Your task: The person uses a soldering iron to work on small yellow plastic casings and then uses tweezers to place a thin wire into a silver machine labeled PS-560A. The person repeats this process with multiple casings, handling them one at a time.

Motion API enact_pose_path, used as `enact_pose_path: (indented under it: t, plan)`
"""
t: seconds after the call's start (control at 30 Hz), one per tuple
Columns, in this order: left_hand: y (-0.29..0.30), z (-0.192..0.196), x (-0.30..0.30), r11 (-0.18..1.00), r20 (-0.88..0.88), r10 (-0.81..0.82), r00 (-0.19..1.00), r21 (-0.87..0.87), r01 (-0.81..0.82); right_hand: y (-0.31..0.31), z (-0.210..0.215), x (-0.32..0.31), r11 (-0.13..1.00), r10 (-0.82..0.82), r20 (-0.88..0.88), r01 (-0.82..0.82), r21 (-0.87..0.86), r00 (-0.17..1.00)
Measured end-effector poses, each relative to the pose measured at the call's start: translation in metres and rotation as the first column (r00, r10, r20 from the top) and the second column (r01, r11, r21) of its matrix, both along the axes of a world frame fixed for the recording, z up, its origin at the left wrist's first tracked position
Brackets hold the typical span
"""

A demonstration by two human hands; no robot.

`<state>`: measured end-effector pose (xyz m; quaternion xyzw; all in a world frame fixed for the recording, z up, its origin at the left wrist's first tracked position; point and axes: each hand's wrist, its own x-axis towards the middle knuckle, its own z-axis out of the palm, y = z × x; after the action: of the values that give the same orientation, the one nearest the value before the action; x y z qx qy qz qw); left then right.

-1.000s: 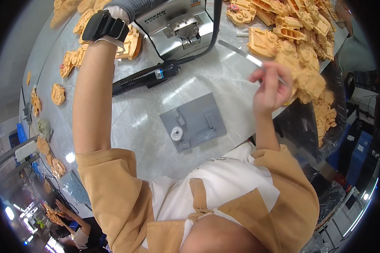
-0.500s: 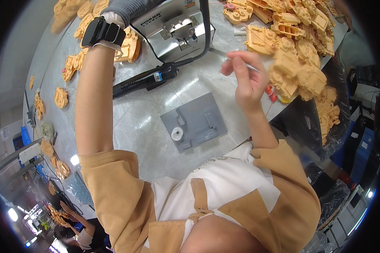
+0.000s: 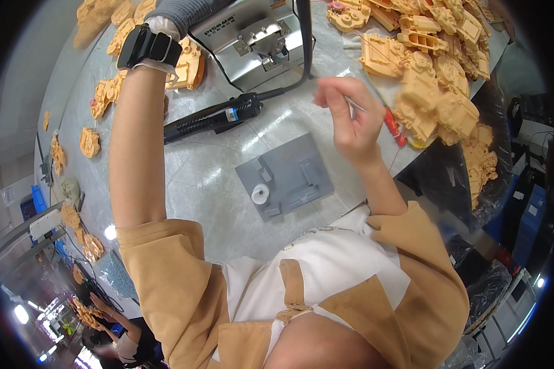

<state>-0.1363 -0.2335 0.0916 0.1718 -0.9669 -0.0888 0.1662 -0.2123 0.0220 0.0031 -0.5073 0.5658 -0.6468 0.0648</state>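
My right hand (image 3: pixel 352 126) is closed, thumb against fingers, around a slim metal tool (image 3: pixel 356 106) that looks like tweezers. Its tip points toward the front mechanism of a silver box-shaped machine (image 3: pixel 243 52), apparently a screw feeder. My left hand (image 3: pixel 197 11), in a grey knit glove with a black watch on its wrist, reaches past the machine's left side; its fingers are beyond the upper edge. A black electric screwdriver (image 3: pixel 212 120) lies in front of the machine. Nearer to me rests a grey fixture plate (image 3: pixel 289 206) with raised blocks and a white round piece (image 3: pixel 260 194).
Yellow-orange molded plastic parts (image 3: pixel 421 80) are heaped at the right, by a red-handled tool (image 3: pixel 394 127). More such parts (image 3: pixel 108 89) lie along the left. A black cable (image 3: pixel 306 43) arches over the machine. Another person (image 3: pixel 129 338) works at the lower left.
My right hand has shifted slightly left and toward the machine, bringing the slim tool's tip close to its front mechanism. The red-handled tool shows more fully. My left arm is nearly unmoved.
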Motion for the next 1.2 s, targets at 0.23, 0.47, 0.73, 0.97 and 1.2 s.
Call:
enact_pose_path:
  t: [0.23, 0.47, 0.73, 0.97, 1.2]
  plan:
    - [0.006, 0.006, 0.003, 0.993, -0.03, 0.071, 0.997, 0.095, -0.068, -0.002, 0.0, 0.001, 1.0, 0.003, -0.013, -0.003, -0.004, 1.0]
    - [0.007, 0.017, 0.01, 0.989, -0.008, 0.088, 0.996, 0.122, -0.087, -0.005, 0.002, 0.006, 0.999, 0.03, 0.019, -0.029, -0.025, 0.999]
    - [0.008, 0.011, 0.005, 0.985, -0.024, 0.082, 0.996, 0.157, -0.077, -0.003, 0.001, 0.002, 1.0, 0.018, -0.012, -0.019, -0.018, 1.0]
    - [0.007, 0.004, -0.004, 0.98, -0.032, 0.064, 0.997, 0.19, -0.057, 0.0, -0.001, -0.001, 1.0, -0.003, -0.021, 0.003, -0.005, 1.0]
    - [0.006, 0.008, -0.003, 0.945, 0.004, 0.011, 1.0, 0.328, -0.012, -0.002, -0.001, 0.0, 1.0, -0.002, -0.034, 0.001, -0.018, 0.999]
